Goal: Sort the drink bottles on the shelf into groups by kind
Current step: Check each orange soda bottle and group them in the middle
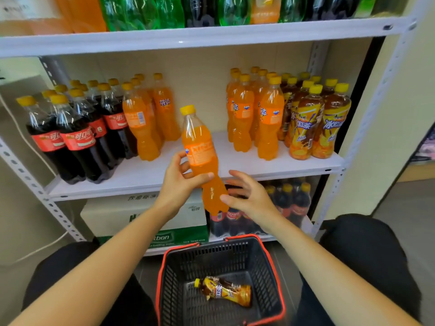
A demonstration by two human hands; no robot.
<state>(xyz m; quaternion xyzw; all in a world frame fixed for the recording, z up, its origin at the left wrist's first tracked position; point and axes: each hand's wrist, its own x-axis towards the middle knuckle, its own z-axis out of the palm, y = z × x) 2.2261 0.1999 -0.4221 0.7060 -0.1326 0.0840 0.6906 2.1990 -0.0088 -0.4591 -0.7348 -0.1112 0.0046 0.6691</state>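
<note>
The orange bottle point(200, 149) is grasped about its waist by the left hand point(181, 182), with the thumb laid across the front. The right hand point(247, 194) is held slack with fingers spread, its thumb tip just beside the bottle's base. The bottle is held cap-up and slightly tilted before the gap on the middle shelf point(235, 163). On that shelf, cola bottles point(77, 137) are grouped at the left. Orange groups point(143, 128) are stood on either side of the gap, and tea bottles point(315, 123) at the far right. A lone tea bottle point(226, 290) is laid in the basket point(164, 278) below.

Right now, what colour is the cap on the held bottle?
Yellow cap on the bottle; head view shows it best.
</note>
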